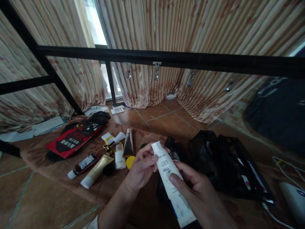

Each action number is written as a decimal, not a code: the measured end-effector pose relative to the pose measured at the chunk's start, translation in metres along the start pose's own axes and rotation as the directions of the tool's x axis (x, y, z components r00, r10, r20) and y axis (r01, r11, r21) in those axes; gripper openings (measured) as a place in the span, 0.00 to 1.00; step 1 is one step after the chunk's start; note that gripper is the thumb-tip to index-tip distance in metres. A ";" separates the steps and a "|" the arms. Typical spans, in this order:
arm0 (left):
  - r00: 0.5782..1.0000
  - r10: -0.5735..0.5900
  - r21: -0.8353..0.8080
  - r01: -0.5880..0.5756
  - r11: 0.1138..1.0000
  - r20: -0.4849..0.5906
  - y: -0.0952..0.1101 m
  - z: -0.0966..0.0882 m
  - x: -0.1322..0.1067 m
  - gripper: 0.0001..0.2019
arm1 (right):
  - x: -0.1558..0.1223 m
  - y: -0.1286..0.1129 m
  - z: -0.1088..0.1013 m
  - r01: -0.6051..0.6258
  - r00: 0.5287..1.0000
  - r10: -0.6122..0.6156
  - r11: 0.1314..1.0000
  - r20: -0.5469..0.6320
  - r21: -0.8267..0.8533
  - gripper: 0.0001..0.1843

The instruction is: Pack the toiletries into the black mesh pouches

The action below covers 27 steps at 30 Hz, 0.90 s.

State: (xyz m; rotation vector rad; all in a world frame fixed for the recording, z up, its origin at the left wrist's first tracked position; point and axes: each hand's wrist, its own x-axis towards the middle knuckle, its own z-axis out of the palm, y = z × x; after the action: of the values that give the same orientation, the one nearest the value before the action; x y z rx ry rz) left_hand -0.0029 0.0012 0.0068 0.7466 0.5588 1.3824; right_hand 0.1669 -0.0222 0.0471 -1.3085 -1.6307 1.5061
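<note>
A white squeeze tube with dark print [168, 176] is held at a slant, its white cap end up and away from me. My right hand [199, 189] is wrapped round the tube's body, thumb lying across the front. At the cap end, my left hand [141, 167] pinches the tube's upper edge between thumb and fingers. To the left on the brown cloth lie a gold tube with white cap [97, 171], a dark bottle with a label [83, 164], a white bottle [119, 157], a dark tube [129, 143] and a round yellow lid [130, 162].
A red and black packet [73, 140] lies at the far left of the cloth. On the right sits an open black bag [224, 162], with a white device and cables [293, 197] beside it. A black metal rail [166, 58] crosses before striped curtains [147, 28].
</note>
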 end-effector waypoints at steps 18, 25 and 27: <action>0.965 0.143 -0.099 -0.168 0.981 -0.221 0.003 0.000 0.006 0.34 | 0.010 0.037 -0.036 -0.058 0.922 -0.111 0.908 -0.371 -0.415 0.36; 0.968 0.150 -0.018 -0.157 0.987 -0.202 0.003 -0.002 0.007 0.30 | 0.014 0.040 -0.040 -0.023 0.849 -0.305 0.795 -0.431 -0.607 0.31; 0.967 0.143 -0.011 -0.149 0.989 -0.210 0.002 -0.002 0.007 0.31 | 0.013 0.040 -0.040 -0.006 0.838 -0.338 0.779 -0.428 -0.627 0.31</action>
State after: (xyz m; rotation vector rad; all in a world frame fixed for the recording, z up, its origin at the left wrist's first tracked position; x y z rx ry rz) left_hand -0.0051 0.0085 0.0076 0.6345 0.6579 1.6141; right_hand 0.2089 0.0015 0.0143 -1.6505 -1.8433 0.4120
